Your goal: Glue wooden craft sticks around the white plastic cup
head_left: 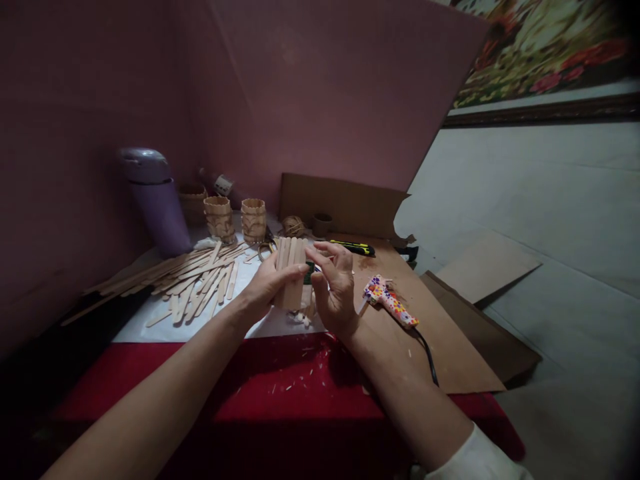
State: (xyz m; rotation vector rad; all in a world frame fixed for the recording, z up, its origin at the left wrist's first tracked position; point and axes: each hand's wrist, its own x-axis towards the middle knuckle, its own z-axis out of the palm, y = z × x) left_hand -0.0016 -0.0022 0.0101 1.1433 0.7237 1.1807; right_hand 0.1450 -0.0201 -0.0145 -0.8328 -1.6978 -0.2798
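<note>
Upright in my left hand [265, 283] is a block of wooden craft sticks [291, 273] set side by side, with rounded tops; my thumb lies across its front. My right hand [336, 283] is at the block's right side, fingers apart and bent, the index fingertip at its upper edge. Whether that fingertip presses on it I cannot tell. Behind my hands, a dark green item [310, 272] is mostly hidden. Loose craft sticks [200, 287] lie in a heap to the left on white paper. A flower-patterned glue gun [393, 301] rests on cardboard to the right.
Two carved wooden cups [253, 221] stand at the back, near a purple flask [159, 203]. Behind my hands are scissors [265, 251], a ball of twine [293, 226] and a yellow-black utility knife [353, 248]. The red cloth [280, 380] at the front edge carries small wood scraps.
</note>
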